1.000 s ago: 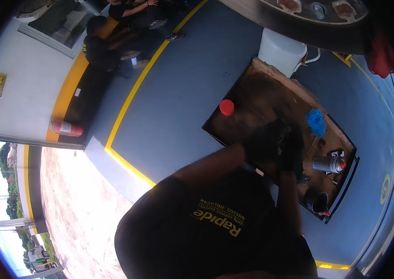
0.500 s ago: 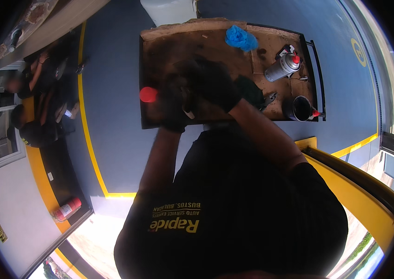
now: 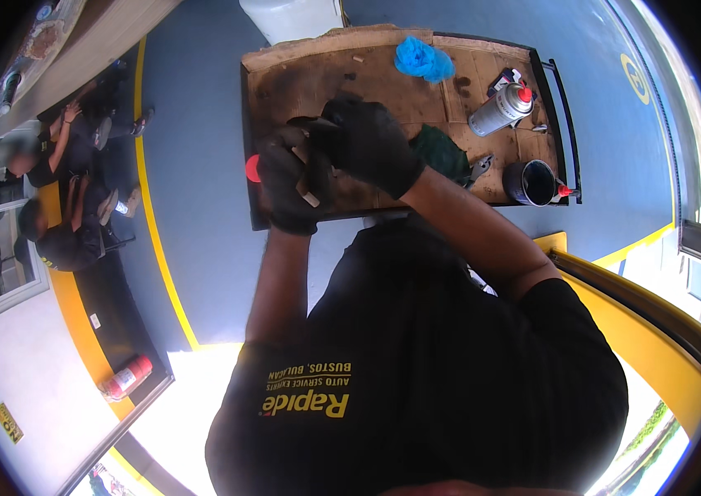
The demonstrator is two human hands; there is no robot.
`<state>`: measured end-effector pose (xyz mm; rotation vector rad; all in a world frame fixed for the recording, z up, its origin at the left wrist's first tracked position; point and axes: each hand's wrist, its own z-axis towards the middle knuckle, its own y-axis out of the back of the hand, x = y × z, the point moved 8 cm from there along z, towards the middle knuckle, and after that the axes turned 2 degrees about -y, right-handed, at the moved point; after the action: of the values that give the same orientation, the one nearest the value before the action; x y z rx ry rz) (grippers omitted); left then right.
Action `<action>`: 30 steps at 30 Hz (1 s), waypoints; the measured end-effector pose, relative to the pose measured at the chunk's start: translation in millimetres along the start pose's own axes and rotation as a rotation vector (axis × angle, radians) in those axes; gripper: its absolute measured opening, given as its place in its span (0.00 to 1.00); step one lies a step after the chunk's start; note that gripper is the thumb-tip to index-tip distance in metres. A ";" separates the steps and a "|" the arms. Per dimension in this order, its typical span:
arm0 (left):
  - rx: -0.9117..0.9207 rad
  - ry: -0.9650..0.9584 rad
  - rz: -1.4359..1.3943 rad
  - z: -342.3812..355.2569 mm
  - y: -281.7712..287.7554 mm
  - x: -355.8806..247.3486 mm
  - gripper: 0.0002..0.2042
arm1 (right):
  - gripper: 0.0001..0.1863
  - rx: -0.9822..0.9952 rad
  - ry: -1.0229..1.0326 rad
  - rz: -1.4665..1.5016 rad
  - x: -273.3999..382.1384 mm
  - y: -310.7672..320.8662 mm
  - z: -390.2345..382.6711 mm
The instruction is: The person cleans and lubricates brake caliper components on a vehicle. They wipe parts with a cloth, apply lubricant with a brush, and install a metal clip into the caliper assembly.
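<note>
My left hand (image 3: 282,186) and my right hand (image 3: 371,145), both in black gloves, are closed around a small dark part (image 3: 311,169) with a pale edge, over a cardboard-lined tray (image 3: 392,45). A red lid (image 3: 252,169) is partly hidden left of my left hand. A green cloth (image 3: 437,155) and pliers (image 3: 479,168) lie right of my right hand. Farther along are a crumpled blue bundle (image 3: 423,59), a silver spray can (image 3: 497,111) with a red cap and a black tin (image 3: 528,183).
Co-workers (image 3: 65,231) sit along the left wall, near a fire extinguisher (image 3: 129,378). A white container (image 3: 288,16) stands behind the tray. A rusty vehicle part (image 3: 32,45) overhangs the upper left. A yellow metal beam (image 3: 623,306) runs at my right.
The view has swung, so the tray now lies straight across in front of me. Both gloved hands, still together on the dark part, are now over the tray's left half.
</note>
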<state>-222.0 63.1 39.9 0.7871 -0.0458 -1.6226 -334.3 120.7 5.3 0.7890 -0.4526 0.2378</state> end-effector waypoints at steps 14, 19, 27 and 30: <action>-0.110 0.087 -0.151 2.4 21.7 19.6 0.10 | 0.13 0.180 -0.264 0.147 -31.8 1.5 -41.5; -0.095 0.161 -0.380 12.4 32.1 24.7 0.12 | 0.13 0.089 -0.692 0.359 -69.0 48.4 -47.2; 0.090 1.104 -1.609 -21.2 -34.1 27.8 0.20 | 0.13 0.008 -0.537 0.367 -86.3 48.9 -59.2; 0.226 1.117 -1.649 -36.2 -42.6 12.7 0.23 | 0.13 -0.019 -0.580 0.413 -90.6 53.6 -61.9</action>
<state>-240.2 76.0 -12.9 2.0928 1.6031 -2.3022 -415.1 199.0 -42.3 0.7341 -1.1679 0.3883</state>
